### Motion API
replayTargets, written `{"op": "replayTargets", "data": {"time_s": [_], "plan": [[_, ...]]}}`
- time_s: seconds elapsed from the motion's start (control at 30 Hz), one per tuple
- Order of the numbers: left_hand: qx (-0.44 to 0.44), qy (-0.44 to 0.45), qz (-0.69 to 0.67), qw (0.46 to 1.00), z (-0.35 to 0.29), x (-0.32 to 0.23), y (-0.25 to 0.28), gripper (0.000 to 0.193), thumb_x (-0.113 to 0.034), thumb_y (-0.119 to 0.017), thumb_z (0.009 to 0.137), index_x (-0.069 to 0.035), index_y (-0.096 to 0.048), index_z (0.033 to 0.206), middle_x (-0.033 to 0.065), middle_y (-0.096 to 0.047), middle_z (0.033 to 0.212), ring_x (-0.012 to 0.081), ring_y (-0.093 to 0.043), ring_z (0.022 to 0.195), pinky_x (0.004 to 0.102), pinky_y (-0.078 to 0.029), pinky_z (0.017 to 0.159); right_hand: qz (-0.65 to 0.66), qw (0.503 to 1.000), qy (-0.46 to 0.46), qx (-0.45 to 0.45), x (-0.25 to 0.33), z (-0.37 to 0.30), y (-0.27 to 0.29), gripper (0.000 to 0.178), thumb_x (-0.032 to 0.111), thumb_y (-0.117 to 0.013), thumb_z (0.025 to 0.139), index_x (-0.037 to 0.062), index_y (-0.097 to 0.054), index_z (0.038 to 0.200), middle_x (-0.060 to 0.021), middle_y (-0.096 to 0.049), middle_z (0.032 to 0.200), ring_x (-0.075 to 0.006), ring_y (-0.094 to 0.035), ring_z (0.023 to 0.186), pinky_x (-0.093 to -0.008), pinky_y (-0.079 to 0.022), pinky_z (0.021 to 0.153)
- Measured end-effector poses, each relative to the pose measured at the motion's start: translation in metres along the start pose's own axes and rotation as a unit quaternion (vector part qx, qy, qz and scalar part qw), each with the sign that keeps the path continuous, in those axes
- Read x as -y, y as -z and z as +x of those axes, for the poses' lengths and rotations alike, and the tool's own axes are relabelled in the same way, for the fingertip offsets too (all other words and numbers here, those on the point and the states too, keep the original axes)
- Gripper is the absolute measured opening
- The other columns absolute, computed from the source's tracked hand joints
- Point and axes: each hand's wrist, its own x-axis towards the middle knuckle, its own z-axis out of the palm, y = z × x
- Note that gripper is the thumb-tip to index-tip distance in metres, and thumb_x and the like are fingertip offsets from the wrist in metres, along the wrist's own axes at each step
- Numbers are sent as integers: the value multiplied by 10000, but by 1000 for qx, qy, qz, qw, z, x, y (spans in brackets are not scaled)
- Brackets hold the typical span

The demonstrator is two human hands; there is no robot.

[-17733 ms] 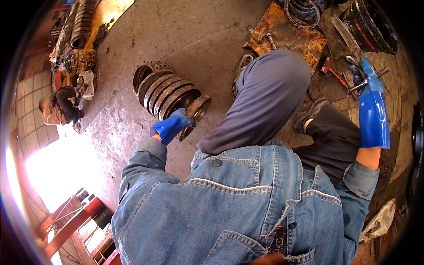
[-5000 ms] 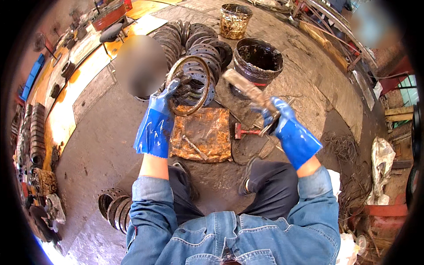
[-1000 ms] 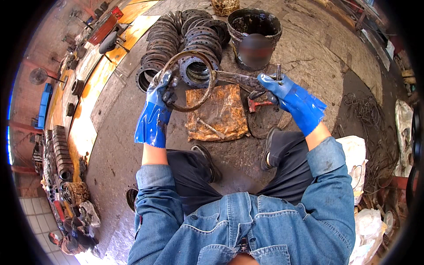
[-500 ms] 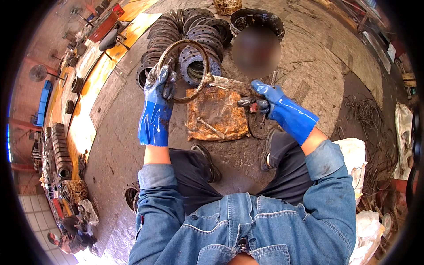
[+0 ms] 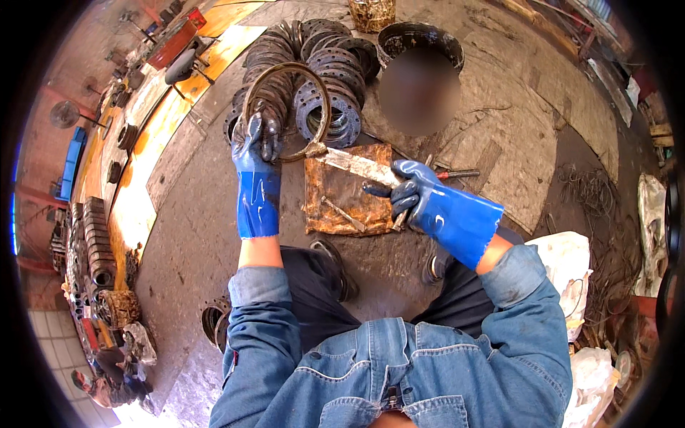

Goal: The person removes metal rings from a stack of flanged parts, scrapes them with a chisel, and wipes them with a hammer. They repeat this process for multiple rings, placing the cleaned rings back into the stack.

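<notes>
Metal ring [image 5: 327, 107] was up in the air, over the far left of the brown pad [image 5: 321, 184] on the floor. Left hand [image 5: 254, 146] had its grip wrapped round the ring's lower left rim. Right hand [image 5: 417, 187] had a narrow grip on a flat tool [image 5: 358, 166] that slanted across the pad's far part, its tip apparently meeting the ring's lower right rim. Couldn't tell how hard it pressed.

Step in hand, my read: working the tool's tip along the rim. Next move seemed to call for a firm left hold, the ring turned a little to bring a fresh stretch to the tip, and the tool kept flat against it.

Metal rod [image 5: 342, 212] lay on the pad. Holed discs [image 5: 342, 77] stood in rows beyond it; bucket [image 5: 427, 37], partly blurred, was beyond and to its right; red-handled tool [image 5: 458, 173] just right of it.
</notes>
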Motion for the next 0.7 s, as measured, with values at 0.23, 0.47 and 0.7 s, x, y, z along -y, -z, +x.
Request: {"op": "replayTargets", "data": {"time_s": [0.23,0.47,0.7], "plan": [[-61,7,-22,998,5,-4,6,186,-163,-575,964,-63,-596,1120,100,-639,754,89,-373,359,246,-283,341,43,994,-32,94,-19,0,8,493,344,-459,968,-8,-466,1313,-127,-618,782,-49,-406,386,-221,-345,383],[-43,21,41,998,-2,-7,-11,272,-135,-621,932,-16,-625,1177,81,-646,724,92,-424,401,226,-304,357,-173,945,277,1,-8,-23,-16,369,283,-545,961,42,-560,1241,-188,-685,998,-79,-499,429,-238,-393,361],[-20,59,117,991,-20,-10,-28,266,-106,-654,913,-19,-630,1163,104,-701,815,79,-467,450,202,-293,394,-425,758,482,-114,-5,-41,-23,288,309,-652,940,45,-637,1054,-46,-617,698,-113,-530,487,-274,-398,415]]}}
